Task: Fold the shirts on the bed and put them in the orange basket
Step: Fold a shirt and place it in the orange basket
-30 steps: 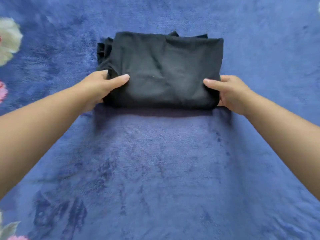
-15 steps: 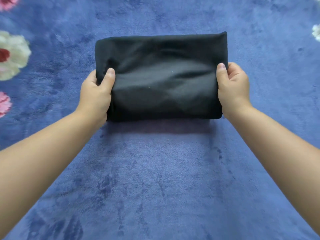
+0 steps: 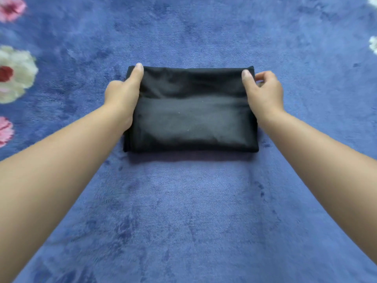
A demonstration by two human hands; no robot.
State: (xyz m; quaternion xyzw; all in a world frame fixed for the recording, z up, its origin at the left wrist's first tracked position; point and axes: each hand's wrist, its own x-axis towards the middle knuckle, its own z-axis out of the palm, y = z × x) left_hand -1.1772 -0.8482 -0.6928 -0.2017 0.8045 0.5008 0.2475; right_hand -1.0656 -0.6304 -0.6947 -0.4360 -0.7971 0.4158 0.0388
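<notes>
A black shirt [image 3: 191,111], folded into a compact rectangle, lies flat on the blue bed cover in the middle of the head view. My left hand [image 3: 122,94] grips its left edge, thumb on top reaching to the far left corner, fingers hidden under the cloth. My right hand [image 3: 263,90] holds the right edge near the far corner, thumb on the fabric and fingers curled at the side. The orange basket is out of sight.
The plush blue bed cover [image 3: 183,211] fills the frame. Pink and white flower patterns [image 3: 14,74] show along its left side and a white one [image 3: 373,45] at the right edge.
The fold has been completed toward me and the shirt is now a neat rectangle lying flat. Both hands slid from the near corners up along the side edges to the far corners.
</notes>
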